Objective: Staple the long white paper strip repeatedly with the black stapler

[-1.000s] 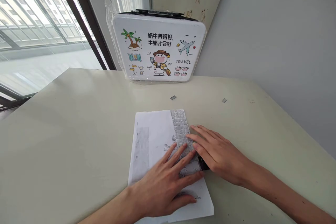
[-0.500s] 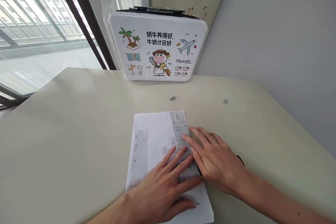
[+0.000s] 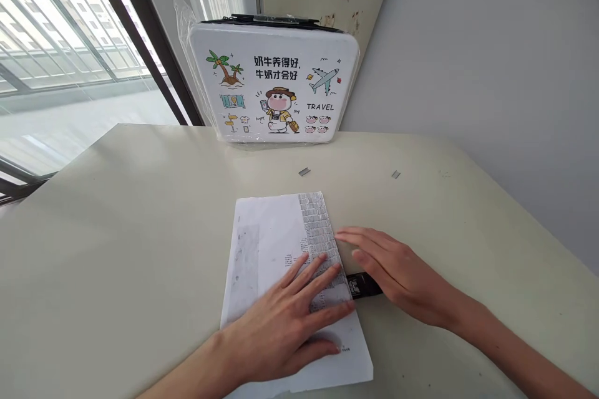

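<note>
Head view: lower centre, the open left hand (image 3: 283, 327) is apparently steadying the paper (image 3: 274, 218); the open right hand (image 3: 405, 274) is hovering by its edge. Any smoothing would be needing even pressure.

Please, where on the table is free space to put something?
Bare table lies left of the paper, and between right forearm and grey wall. Crowded: the paper's right edge, near left hand, right hand and black object.
</note>
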Tool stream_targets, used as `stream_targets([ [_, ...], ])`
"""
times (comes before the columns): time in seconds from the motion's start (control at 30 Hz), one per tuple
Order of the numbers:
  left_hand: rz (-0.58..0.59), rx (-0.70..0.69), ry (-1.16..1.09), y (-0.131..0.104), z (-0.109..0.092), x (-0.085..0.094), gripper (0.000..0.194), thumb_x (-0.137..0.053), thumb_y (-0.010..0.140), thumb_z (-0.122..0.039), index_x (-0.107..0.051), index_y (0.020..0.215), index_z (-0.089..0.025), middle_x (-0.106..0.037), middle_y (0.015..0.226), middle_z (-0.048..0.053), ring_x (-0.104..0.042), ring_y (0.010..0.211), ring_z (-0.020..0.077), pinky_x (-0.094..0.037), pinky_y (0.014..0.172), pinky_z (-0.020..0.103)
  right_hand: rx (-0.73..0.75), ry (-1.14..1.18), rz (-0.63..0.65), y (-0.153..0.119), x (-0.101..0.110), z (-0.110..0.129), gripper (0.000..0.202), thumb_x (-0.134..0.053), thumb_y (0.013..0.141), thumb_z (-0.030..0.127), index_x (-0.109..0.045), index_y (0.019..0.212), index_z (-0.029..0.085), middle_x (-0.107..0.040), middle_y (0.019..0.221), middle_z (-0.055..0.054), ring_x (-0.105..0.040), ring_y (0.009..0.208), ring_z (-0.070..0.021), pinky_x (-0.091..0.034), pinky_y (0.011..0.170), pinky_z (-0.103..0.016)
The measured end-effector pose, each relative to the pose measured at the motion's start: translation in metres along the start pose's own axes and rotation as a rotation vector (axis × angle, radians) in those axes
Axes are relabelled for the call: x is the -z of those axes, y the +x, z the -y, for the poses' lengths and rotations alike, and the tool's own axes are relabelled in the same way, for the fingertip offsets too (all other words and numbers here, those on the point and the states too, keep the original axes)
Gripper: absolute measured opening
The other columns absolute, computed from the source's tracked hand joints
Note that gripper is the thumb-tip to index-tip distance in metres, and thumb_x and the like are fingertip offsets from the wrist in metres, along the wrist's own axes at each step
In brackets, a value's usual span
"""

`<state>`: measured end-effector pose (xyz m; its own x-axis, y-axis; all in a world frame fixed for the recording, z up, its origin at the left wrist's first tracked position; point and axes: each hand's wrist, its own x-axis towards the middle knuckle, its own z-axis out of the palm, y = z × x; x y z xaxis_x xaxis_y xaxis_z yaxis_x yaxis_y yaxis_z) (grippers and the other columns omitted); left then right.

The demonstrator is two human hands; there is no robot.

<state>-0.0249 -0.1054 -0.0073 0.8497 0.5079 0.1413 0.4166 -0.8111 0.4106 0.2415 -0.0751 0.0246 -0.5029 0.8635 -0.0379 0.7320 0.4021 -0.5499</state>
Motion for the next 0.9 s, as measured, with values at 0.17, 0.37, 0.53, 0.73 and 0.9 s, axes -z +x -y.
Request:
stream_targets([
  [0.17,0.004,0.055,0.090,-0.019,0.009,0.014,0.062,-0.057,0.106,-0.045,-0.037,0.163,-0.033,-0.023,0.173,0.002,-0.019,0.160,0.0328,-0.024,0.130,0.055,0.163,0.006,0.038,-0.028,0.005,-0.027,0.035,-0.058,0.103,0.049,-0.066,0.132,0.031,-0.070,0.137,-0.006,-0.063,0.127,-0.0287,-0.055,0.105,-0.045],
  [0.37,-0.054,0.243,0.240,-0.076,0.036,0.033,0.077,-0.059,0.102,-0.052,-0.023,0.168,-0.033,-0.019,0.174,0.002,-0.019,0.160,0.0355,-0.028,0.126,0.058,0.020,0.041,-0.088,-0.049,0.008,-0.062,0.025,-0.055,0.104,0.048,-0.068,0.113,0.029,-0.075,0.108,-0.007,-0.071,0.093,-0.0267,-0.057,0.078,-0.039],
  [0.53,-0.022,0.221,0.255,-0.089,0.033,0.038,0.090,-0.067,0.092,-0.064,-0.027,0.166,-0.035,-0.021,0.173,0.003,-0.020,0.159,0.0399,-0.029,0.124,0.063,-0.306,0.034,-0.321,-0.068,0.014,-0.088,0.037,-0.059,0.095,0.064,-0.069,0.108,0.031,-0.074,0.090,-0.002,-0.065,0.070,-0.0235,-0.052,0.058,-0.034],
  [0.73,-0.039,0.154,0.220,-0.013,0.012,0.007,0.086,-0.064,0.097,-0.061,-0.026,0.167,-0.029,-0.021,0.174,0.009,-0.016,0.160,0.0392,-0.019,0.127,0.066,-0.481,0.074,-0.535,-0.085,0.027,-0.083,0.045,-0.064,0.087,0.072,-0.071,0.101,0.029,-0.074,0.084,-0.001,-0.052,0.052,-0.0178,-0.041,0.044,-0.030],
  [0.9,0.010,0.096,0.094,0.083,0.004,-0.028,0.086,-0.062,0.093,-0.070,-0.039,0.161,-0.023,-0.023,0.173,0.014,-0.014,0.160,0.0394,-0.011,0.128,0.066,-0.466,0.076,-0.591,-0.090,0.038,-0.068,0.044,-0.066,0.087,0.070,-0.071,0.102,0.028,-0.073,0.083,-0.001,-0.047,0.049,-0.0149,-0.041,0.045,-0.029],
])
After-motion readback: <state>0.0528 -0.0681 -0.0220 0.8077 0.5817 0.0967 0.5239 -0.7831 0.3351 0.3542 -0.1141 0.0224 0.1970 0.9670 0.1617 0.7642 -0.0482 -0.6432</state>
